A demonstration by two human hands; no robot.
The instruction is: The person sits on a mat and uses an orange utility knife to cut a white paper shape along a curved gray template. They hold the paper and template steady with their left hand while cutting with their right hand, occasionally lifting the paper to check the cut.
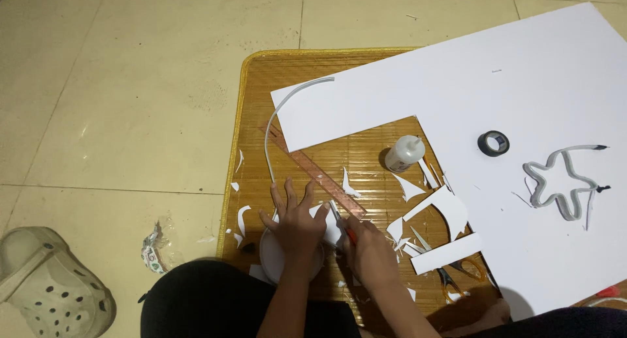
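- Work in hand: the left hand (297,220) lies flat with its fingers (279,197) spread wide, pressing down on a white foam disc (274,254); it grips nothing.
- The right hand (371,253) is closed around a red-handled craft knife (342,225), whose blade runs just beside the left fingertips, at the disc's edge.
- Progress, as judged: the cut appears partly made. White offcuts (408,186) lie scattered beyond and beside the fingers, so much trimming seems done; the disc is not yet free of the hands.
- Beyond the fingertips: a clear ruler (313,171), a curved white strip (277,119), a glue bottle (403,152).
- Well off to the right: a large white board (496,70) bearing a tape roll (493,143) and a star outline (560,181); scissors (457,276) lie near the right wrist.
- Surface: a woven bamboo mat (261,70) on a pale tiled floor (117,83); a perforated clog (46,279) lies to the left.
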